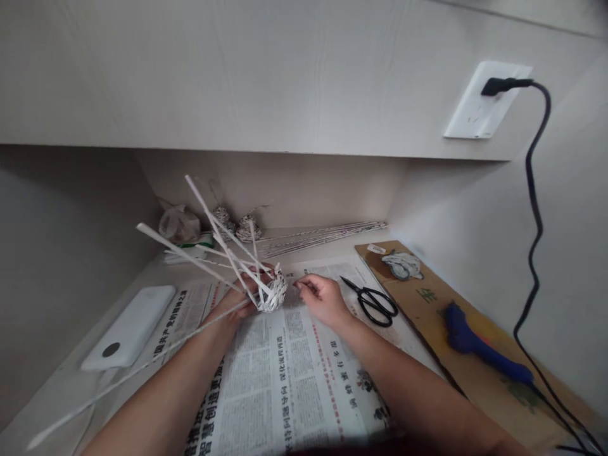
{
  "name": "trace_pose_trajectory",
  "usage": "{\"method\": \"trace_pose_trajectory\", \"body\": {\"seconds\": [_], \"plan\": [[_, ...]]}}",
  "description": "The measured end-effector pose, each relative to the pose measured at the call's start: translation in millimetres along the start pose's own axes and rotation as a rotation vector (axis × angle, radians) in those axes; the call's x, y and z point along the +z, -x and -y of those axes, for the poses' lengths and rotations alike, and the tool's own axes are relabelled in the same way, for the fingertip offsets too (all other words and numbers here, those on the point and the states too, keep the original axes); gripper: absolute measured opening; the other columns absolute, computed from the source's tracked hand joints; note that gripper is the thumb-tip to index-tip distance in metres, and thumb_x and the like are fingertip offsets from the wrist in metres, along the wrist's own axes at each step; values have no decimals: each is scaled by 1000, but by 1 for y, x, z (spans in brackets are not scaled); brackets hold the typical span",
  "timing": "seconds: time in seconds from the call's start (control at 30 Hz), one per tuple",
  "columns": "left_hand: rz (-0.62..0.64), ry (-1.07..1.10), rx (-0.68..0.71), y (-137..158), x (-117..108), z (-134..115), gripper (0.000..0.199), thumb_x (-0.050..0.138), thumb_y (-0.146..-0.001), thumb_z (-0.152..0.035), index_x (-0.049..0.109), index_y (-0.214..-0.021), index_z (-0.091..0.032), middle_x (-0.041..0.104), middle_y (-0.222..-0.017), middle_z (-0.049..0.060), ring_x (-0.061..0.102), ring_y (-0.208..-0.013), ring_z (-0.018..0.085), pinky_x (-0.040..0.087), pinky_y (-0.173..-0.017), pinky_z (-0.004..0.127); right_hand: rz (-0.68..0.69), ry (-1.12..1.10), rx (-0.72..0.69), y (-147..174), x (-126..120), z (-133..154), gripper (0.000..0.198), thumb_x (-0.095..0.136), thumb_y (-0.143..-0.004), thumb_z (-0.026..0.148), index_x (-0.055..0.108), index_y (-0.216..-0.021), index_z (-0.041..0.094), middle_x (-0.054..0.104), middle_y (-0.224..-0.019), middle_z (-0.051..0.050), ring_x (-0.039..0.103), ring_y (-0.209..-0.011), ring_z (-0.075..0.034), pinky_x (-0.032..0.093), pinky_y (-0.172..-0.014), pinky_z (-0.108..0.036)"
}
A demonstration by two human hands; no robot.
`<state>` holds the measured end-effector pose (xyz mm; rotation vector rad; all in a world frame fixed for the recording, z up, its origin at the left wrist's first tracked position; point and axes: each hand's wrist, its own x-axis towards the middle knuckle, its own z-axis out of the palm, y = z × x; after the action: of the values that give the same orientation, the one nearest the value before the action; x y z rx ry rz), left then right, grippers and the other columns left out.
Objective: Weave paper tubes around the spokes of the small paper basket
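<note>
My left hand [244, 292] is closed around the back of a small woven paper basket [272, 296], partly hidden behind it. The weave is white with dark flecks. Several stiff white paper rods [209, 206] fan out from it up and to the left, and one long rod [128, 378] trails toward the lower left. Just right of the weave, apart from it, my right hand [323, 299] is closed in a pinch. Whatever lies between those fingertips is too small to make out. Black-handled scissors [375, 305] lie to the right of this hand.
Newspaper [266, 380] covers the tabletop. Cardboard [408, 291] at right carries a blue glue gun [489, 348] and a whitish lump [403, 265]. Woven pieces [247, 229], thin rods [327, 235] and a bag [179, 224] lie behind. A white power bank [135, 323] sits left.
</note>
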<state>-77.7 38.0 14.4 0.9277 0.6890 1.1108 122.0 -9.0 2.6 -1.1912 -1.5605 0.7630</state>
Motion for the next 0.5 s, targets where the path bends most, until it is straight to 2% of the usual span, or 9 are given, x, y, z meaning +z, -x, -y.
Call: {"method": "trace_pose_trajectory", "body": {"seconds": [0.13,0.27,0.4,0.5], "plan": [[98,-18,54,-2,-7,2,29,91,-52,-29,67,-62,-17,69,-66,4,63,-58,17,49,-54,27,24,115,3,-3,1,-9,18,61,-84,31,75,-83,20,72,-73,-2,63,-63,-15,48,-63,-25],[156,-47,109,-3,-11,3,25,89,-52,-30,70,-64,-19,72,-73,6,66,-67,21,51,-61,29,33,111,55,-6,0,-16,19,61,-82,32,75,-82,19,72,-72,-2,64,-65,-15,47,-62,-25],[111,-208,115,-5,-12,4,21,88,-55,-28,75,-69,-17,73,-72,8,64,-64,21,49,-61,30,13,59,170,-6,-1,-16,21,62,-81,36,73,-82,19,69,-67,-1,59,-59,-14,43,-52,-23],[67,-337,137,-6,-10,1,17,86,-57,-24,77,-68,-15,71,-67,8,63,-61,20,48,-61,31,15,54,163,-4,-1,-16,20,62,-81,36,73,-81,19,68,-67,-1,57,-59,-14,42,-53,-23]]}}
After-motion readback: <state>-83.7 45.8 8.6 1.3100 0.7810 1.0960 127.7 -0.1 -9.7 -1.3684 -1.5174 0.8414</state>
